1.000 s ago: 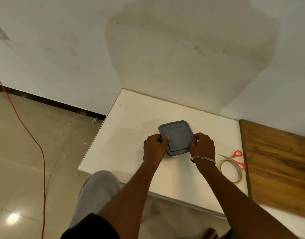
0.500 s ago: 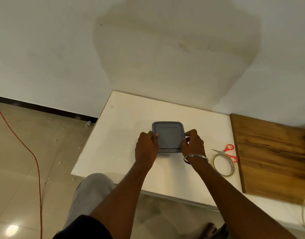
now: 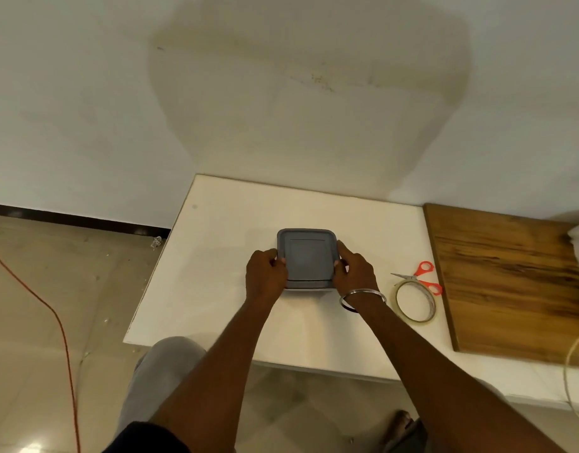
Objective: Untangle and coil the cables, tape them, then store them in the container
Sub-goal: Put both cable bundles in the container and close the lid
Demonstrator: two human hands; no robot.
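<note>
Gripping container (image 3: 306,259), white table (image 3: 216,256), beige floor (image 3: 36,305)

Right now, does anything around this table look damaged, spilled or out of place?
A large darker patch discolours the wall above the table, like damp or a patchy repaint. Small debris lies on the floor by the skirting. The lidded container, tape roll and scissors look orderly.
</note>
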